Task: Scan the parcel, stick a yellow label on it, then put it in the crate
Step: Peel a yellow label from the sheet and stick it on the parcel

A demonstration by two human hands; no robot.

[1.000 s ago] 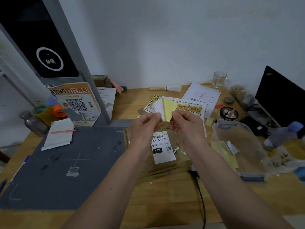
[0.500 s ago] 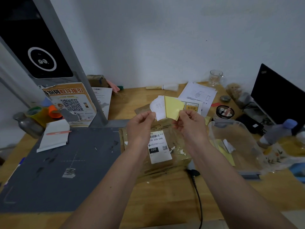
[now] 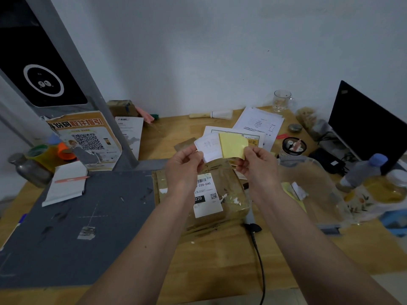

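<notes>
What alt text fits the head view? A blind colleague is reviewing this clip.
Two bare hands, left hand and right hand, peel a yellow sheet from a white one above a brown parcel on a cluttered wooden desk.

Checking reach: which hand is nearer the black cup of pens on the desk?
Right. The right hand holds the yellow sheet just left of the black cup; the left hand pinches the white piece farther left, across the parcel.

Parcel pickup counter: QR pickup poster (image 3: pixel 84 140), scanner stand (image 3: pixel 44 82), label sheets (image 3: pixel 253 137).
</notes>
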